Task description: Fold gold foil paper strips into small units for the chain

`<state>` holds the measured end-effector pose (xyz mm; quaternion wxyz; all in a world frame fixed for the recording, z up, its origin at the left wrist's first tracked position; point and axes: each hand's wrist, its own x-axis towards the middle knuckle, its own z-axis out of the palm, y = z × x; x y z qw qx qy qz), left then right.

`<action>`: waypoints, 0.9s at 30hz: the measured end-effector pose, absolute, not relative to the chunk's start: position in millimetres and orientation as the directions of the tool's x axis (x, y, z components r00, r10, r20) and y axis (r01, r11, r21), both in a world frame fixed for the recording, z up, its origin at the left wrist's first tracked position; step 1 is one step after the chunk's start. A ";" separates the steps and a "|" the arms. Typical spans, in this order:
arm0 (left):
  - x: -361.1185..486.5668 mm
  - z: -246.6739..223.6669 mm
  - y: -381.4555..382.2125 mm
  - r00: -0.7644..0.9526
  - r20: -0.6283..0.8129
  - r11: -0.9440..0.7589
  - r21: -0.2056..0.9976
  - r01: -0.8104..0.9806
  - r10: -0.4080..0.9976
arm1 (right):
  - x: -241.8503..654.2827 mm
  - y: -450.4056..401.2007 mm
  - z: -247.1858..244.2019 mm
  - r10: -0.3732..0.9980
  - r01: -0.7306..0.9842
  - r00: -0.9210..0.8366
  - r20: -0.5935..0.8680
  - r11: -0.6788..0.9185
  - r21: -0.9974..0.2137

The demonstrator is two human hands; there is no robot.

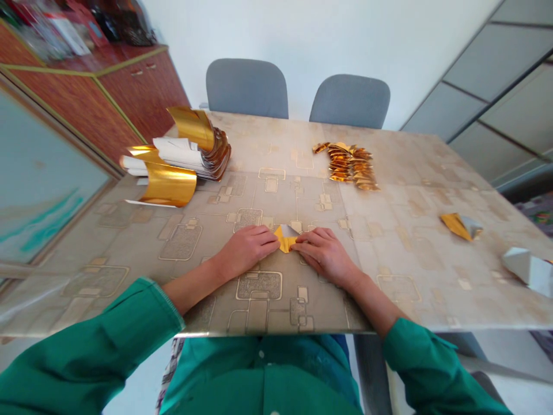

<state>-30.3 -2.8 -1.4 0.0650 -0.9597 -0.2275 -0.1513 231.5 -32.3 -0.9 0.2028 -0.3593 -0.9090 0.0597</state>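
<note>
A small sheet of gold foil paper (286, 243), partly folded and with a pale grey flap at its far side, lies on the patterned tablecloth in front of me. My left hand (250, 245) pinches its left edge, fingers pressed together. On the opposite edge, the fingers of my right hand (324, 252) are closed on the paper as well. Both hands rest low on the table, and their fingertips partly cover the paper's two ends.
Curled gold sheets (170, 181) and a thick paper stack (211, 147) sit at the far left. Several folded gold pieces (348, 164) are lined up at the back. A gold-and-silver piece (458, 226) and a white folded paper (529, 270) lie right. Two grey chairs (247, 87) stand behind.
</note>
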 end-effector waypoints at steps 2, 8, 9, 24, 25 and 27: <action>-33.5 -4.0 -3.5 0.850 0.334 -0.896 -0.032 0.442 0.408 | 231.8 -32.9 -0.2 0.687 0.634 -0.652 0.320 0.726 -0.267; -42.5 -10.6 -0.2 0.856 0.338 -0.919 0.103 0.380 0.392 | 221.4 -34.4 4.5 0.694 0.668 -0.661 0.287 0.718 -0.196; -43.0 -10.7 0.3 0.857 0.329 -0.917 0.113 0.383 0.398 | 218.8 -35.3 5.7 0.691 0.673 -0.670 0.272 0.719 -0.172; -57.1 4.5 1.0 0.865 0.245 -0.883 -0.064 0.464 0.437 | 215.2 -46.4 3.3 0.716 0.700 -0.674 0.183 0.698 -0.152; -58.3 5.4 0.6 0.861 0.255 -0.878 -0.076 0.472 0.441 | 215.2 -46.2 3.1 0.717 0.700 -0.672 0.185 0.696 -0.157; -58.9 7.0 -0.4 0.858 0.272 -0.874 -0.100 0.476 0.436 | 214.6 -46.1 3.5 0.719 0.699 -0.670 0.187 0.695 -0.167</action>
